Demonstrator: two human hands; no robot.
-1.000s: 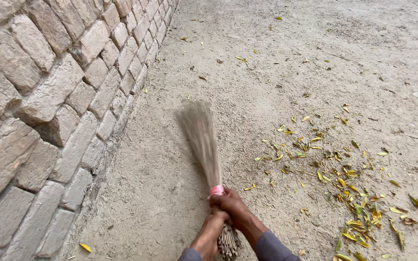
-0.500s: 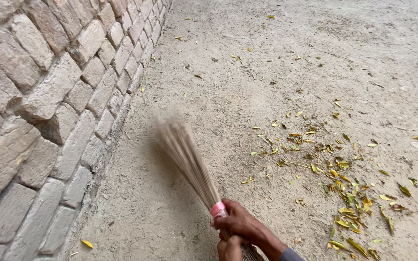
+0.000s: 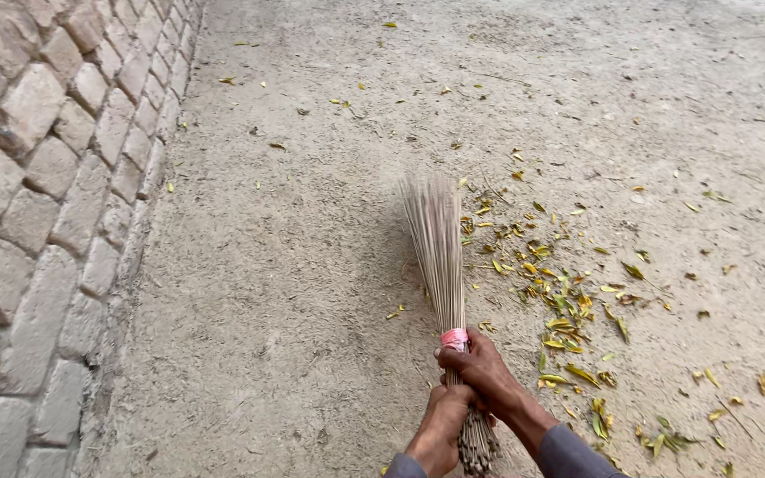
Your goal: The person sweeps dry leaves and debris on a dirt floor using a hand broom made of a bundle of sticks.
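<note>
I hold a stick broom (image 3: 440, 252) with both hands; it has thin tan bristles and a pink band near the grip. My right hand (image 3: 480, 370) closes on it just below the pink band. My left hand (image 3: 440, 429) grips the bundled stick end lower down, by the bottom edge of the view. The bristle tips rest on the dusty ground beside a band of yellow and green fallen leaves (image 3: 560, 301) that lies just to the right of the broom.
A rough stone-block wall (image 3: 37, 195) runs along the left side. The ground is packed sandy earth (image 3: 294, 292) with scattered single leaves farther off (image 3: 343, 104) and more leaves at the lower right (image 3: 666, 434).
The broom has swung from the left, near the wall, over to the right against the leaves. The view has shifted right, so the wall takes up less of the left side.
</note>
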